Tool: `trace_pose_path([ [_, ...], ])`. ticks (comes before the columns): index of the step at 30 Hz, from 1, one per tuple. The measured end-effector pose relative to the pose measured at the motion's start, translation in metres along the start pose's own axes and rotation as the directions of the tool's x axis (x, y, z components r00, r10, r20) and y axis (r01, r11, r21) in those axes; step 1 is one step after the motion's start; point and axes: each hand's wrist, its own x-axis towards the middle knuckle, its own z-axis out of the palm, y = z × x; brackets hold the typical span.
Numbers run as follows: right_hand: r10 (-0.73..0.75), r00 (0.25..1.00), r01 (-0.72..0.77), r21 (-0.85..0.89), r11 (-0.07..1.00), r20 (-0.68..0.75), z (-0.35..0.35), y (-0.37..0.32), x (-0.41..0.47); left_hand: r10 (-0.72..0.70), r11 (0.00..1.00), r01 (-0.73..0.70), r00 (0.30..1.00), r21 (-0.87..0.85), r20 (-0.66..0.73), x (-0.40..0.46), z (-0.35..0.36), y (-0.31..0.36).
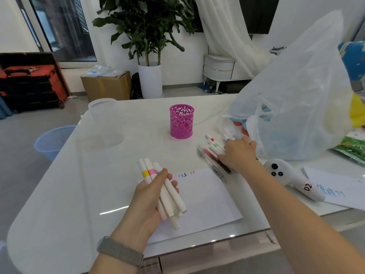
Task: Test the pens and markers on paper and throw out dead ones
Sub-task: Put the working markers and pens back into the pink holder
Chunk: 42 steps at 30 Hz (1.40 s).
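Note:
My left hand grips a bundle of white markers with yellow, pink and blue bands, held over the left edge of a white sheet of paper. Small coloured test marks run along the sheet's top edge. My right hand reaches over a loose group of markers and pens on the table; its fingers curl onto them, and whether it holds any is hidden. Two pens, one red, lie under its wrist. An empty pink openwork pen cup stands behind.
A large translucent plastic bag fills the table's right side. A white controller and a written sheet lie at right. A clear plastic cup stands far left. A blue waste basket sits on the floor left of the white table.

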Motion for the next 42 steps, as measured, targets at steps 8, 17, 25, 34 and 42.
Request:
trace_pose_path([
  [8, -0.051, 0.996, 0.062, -0.141, 0.988, 0.077, 0.010, -0.012, 0.002, 0.022, 1.000, -0.022, 0.999, 0.013, -0.026, -0.003, -0.001, 0.001],
  [17, -0.080, 0.989, -0.071, 0.881, 0.468, 0.122, -0.015, -0.024, -0.028, 0.054, 0.994, -0.057, 0.998, -0.089, -0.031, -0.002, -0.005, 0.005],
  [25, -0.744, 0.560, -0.146, 0.927, 0.345, 0.365, -0.045, -0.073, -0.093, 0.094, 0.994, -0.089, 0.992, -0.058, 0.086, -0.002, -0.011, 0.008],
  [34, -0.663, 0.689, 0.052, 0.892, 0.448, 0.293, -0.054, -0.054, -0.085, 0.166, 0.979, -0.175, 0.982, -0.107, -0.089, 0.007, -0.013, -0.002],
  [42, -0.628, 0.778, 0.400, 0.758, 0.516, 0.016, -0.032, -0.086, -0.100, 0.164, 0.958, -0.195, 0.974, -0.212, -0.156, 0.013, -0.010, -0.008],
])
